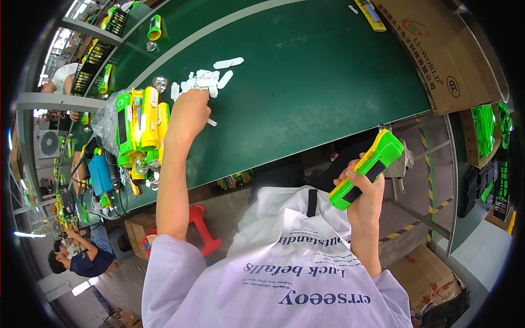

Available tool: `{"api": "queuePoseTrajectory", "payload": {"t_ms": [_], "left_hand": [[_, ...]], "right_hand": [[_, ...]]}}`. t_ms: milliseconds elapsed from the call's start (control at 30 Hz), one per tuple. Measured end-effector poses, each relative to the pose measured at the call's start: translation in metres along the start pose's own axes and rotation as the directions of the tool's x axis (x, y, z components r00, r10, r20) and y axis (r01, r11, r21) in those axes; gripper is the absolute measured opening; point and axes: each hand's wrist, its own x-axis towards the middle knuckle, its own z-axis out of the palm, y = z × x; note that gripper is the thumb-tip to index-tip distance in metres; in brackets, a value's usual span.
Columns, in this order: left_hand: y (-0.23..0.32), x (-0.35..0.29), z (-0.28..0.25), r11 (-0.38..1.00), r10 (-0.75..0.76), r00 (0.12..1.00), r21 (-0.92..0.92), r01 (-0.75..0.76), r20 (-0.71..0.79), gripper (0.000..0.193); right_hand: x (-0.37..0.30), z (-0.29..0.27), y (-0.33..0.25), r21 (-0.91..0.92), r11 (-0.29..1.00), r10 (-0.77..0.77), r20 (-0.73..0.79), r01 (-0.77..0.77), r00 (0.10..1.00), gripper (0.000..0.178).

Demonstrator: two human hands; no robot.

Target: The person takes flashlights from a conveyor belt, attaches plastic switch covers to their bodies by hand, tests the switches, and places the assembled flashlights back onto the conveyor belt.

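My right hand (365,191) is wrapped round a green and yellow flashlight (377,156) with a dark panel on its side. It holds the flashlight tilted in front of the table's near edge. My left hand (190,116) reaches over the green tabletop to a pile of small white strips (206,79). Its fingers are curled down at the pile's near side, and the tips are hidden behind the hand. One white strip (212,122) shows right beside that hand. Just left of it stands a cluster of yellow and green flashlight bodies (146,117).
Clear plastic wrap (105,124) and a blue box-shaped device (100,170) are at the left. A large cardboard box (432,54) stands at the far right. Below the table is a red stool (203,227). Another person (85,259) works at the lower left.
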Motion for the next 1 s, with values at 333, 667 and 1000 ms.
{"api": "queuePoseTrajectory", "payload": {"t_ms": [333,667,1000], "left_hand": [[0.081,-0.02,-0.018,0.738,0.588,0.75,-0.179,-0.651,-0.304,0.018],[0.112,-0.026,-0.025,0.873,0.29,0.957,-0.416,-0.254,0.025,0.03],[0.119,-0.01,-0.029,0.854,0.401,0.911,-0.396,-0.337,0.09,0.028]], "right_hand": [[0.001,-0.005,-0.002,-0.005,1.0,0.026,0.044,-0.026,0.999,0.051],[0.001,-0.003,0.002,-0.096,0.99,0.117,0.11,-0.107,0.987,0.058],[0.001,-0.008,0.002,-0.06,0.992,0.118,0.169,-0.109,0.979,0.05]]}}
